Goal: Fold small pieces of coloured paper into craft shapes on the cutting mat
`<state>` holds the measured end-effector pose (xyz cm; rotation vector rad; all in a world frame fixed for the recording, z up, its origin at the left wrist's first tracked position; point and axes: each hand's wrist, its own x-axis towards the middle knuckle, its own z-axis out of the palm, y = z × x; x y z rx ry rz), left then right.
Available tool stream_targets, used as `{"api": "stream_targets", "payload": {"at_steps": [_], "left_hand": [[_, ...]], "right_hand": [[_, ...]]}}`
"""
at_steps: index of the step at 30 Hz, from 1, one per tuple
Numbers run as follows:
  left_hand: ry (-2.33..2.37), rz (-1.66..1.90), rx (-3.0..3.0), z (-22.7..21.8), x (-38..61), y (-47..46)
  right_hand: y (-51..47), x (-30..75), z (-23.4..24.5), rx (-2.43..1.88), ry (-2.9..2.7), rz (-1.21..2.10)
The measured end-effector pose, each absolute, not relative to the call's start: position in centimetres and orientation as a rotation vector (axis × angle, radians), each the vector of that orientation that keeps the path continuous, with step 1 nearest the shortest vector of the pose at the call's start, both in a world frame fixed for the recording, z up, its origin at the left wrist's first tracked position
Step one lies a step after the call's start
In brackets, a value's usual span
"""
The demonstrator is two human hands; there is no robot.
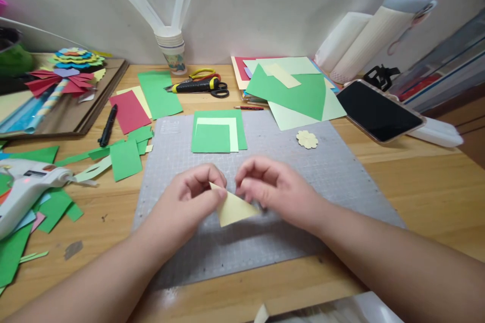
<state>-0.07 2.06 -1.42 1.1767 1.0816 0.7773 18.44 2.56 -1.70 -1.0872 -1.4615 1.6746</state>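
My left hand (197,194) pinches a folded piece of pale yellow paper (237,209) between thumb and fingers. The paper looks like a triangle and is held tilted above the grey cutting mat (322,176). My right hand (275,184) is closed, its fingers curled beside the paper's right-hand corner and slightly blurred; what its fingertips hold, if anything, is hidden. Beyond both hands, stacked green and pale green paper squares (212,139) lie on the mat. A pale yellow paper flower (306,139) rests at the mat's upper right.
A hot glue gun (30,186) lies among green scraps at left. Behind the mat are a utility knife (195,85), scissors (220,91), a paper cup with clear sticks (175,58) and stacked coloured sheets (295,93). A phone (381,111) leans at right; a pen (108,125) lies left.
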Motion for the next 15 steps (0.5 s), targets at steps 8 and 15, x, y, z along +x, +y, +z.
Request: {"api": "stream_targets", "payload": {"at_steps": [8,15], "left_hand": [[1.053,0.888,1.149,-1.61,0.77,1.90],[1.117,0.757,1.363,-1.37,0.84,1.60]], "right_hand": [[1.43,17.46,-2.00,-1.081,-1.162,1.920],[1.64,17.63,-1.74,-1.072,-1.256,1.780]]}}
